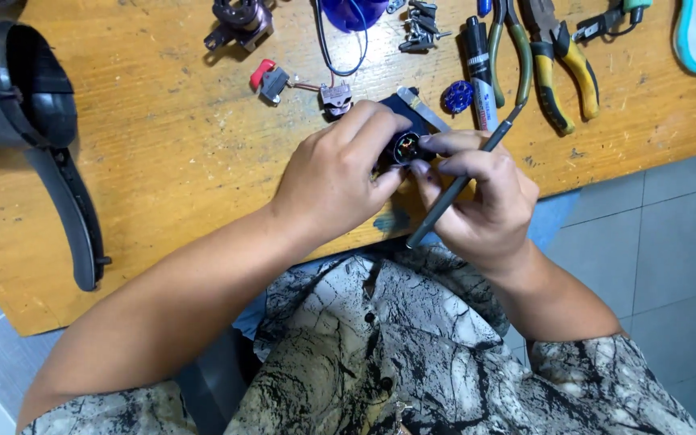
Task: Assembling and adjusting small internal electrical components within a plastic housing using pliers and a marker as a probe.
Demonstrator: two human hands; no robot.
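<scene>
My left hand (336, 173) grips a small round black motor part (405, 147) with copper-coloured bits inside, held over the near edge of the wooden workbench (171, 153). My right hand (481, 197) pinches the same part with thumb and forefinger while a thin dark-handled tool (457, 185) lies slanted across its fingers. A dark blue flat piece (412, 113) sits just behind the part.
A large black plastic housing (34, 121) lies at the left. Behind the hands lie a small switch with a red cap (269, 79), a marker pen (479, 68), a blue toothed disc (457, 97), green-handled pliers (513, 56), yellow-handled pliers (561, 68) and a blue round object (352, 12).
</scene>
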